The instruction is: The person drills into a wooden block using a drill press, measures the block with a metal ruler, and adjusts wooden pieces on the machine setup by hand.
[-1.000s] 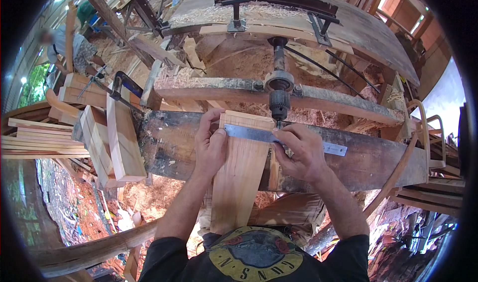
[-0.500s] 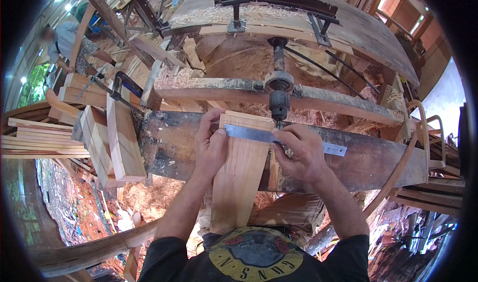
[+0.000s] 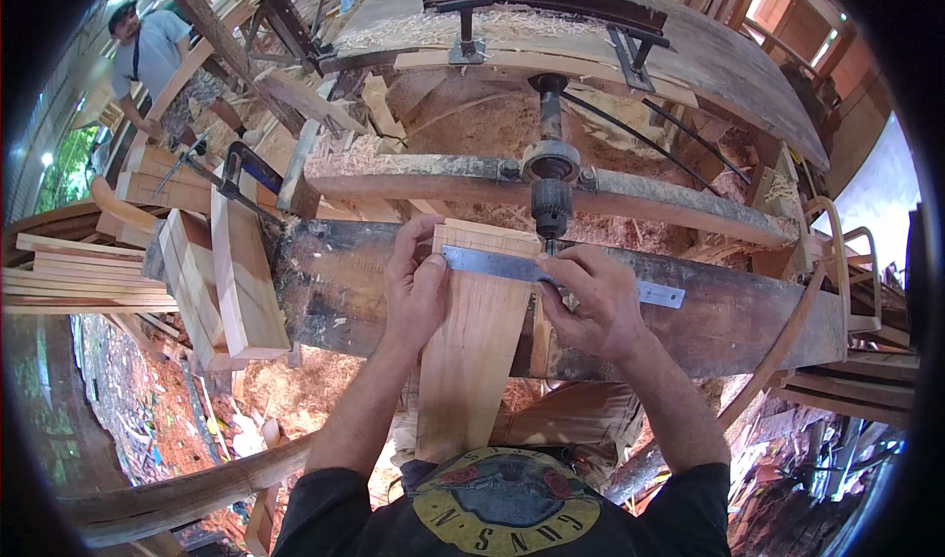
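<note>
A pale wooden board (image 3: 472,360) runs from near my chest to the dark workbench plank (image 3: 335,291). Across its far end lies a steel ruler (image 3: 492,265), sticking out past the board's right edge. My left hand (image 3: 415,286) is wrapped round the board's left edge, its thumb at the ruler's left end. On the right side of the board, my right hand (image 3: 596,296) pinches the ruler with thumb and fingers; whether it also holds something small cannot be made out. Just beyond it, a drill chuck (image 3: 551,203) points toward the board.
Two thick wooden blocks (image 3: 246,291) and a clamp (image 3: 241,173) are at the left. Thin wooden strips (image 3: 84,277) lie stacked farther left. Behind the chuck, a beam (image 3: 413,173) and a large sawdust-strewn table (image 3: 709,55) span the view. A person (image 3: 153,60) stands at the back left.
The person at the back left has straightened up from a bent posture. My hands, the ruler and the board stay in practically the same place.
</note>
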Available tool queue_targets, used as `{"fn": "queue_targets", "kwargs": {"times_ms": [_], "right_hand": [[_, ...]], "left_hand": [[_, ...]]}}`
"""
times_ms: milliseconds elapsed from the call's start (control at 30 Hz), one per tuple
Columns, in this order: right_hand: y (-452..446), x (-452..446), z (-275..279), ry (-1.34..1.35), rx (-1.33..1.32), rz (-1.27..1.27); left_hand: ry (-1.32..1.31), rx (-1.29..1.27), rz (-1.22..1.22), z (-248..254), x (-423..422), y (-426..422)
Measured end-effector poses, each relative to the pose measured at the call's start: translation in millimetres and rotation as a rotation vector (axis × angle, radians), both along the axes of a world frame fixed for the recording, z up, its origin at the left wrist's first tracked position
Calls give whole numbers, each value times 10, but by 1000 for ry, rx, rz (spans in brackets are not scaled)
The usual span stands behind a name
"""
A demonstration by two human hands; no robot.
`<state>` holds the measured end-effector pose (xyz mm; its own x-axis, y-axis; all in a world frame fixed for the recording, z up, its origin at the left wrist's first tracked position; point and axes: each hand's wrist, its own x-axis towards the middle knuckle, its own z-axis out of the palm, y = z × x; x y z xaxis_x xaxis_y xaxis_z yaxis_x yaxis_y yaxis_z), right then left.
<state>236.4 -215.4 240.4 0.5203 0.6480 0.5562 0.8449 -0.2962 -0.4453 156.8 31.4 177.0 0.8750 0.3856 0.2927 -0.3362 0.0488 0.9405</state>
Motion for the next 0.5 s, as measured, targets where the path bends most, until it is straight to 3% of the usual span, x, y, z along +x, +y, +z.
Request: {"fn": "queue_targets", "kwargs": {"times_ms": [500], "right_hand": [[20,-6,5,-6,31,-9]], "left_hand": [[1,17,12,19,-9,-6]]}}
